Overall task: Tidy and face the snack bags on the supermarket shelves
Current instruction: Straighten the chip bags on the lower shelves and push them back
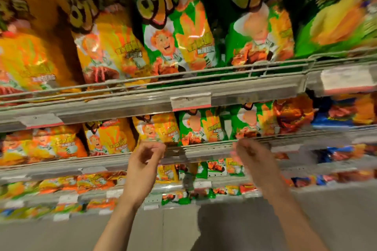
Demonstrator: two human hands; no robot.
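Observation:
Large orange snack bags [110, 40] and green snack bags [177, 32] stand upright behind the wire rail of the top shelf [204, 71]. Smaller orange bags [157, 128] and green bags [202, 126] stand on the second shelf [204, 149]. My left hand [145, 159] is raised in front of the second shelf's edge, fingers loosely curled, holding nothing. My right hand [248, 153] is blurred at the same height, fingers loosely bent and empty. Neither hand touches a bag.
White price tags [190, 101] sit on the shelf strips. Blue and orange bags [336, 116] fill the right end of the second shelf. Lower shelves [183, 189] carry small bags. Grey floor [183, 230] lies below.

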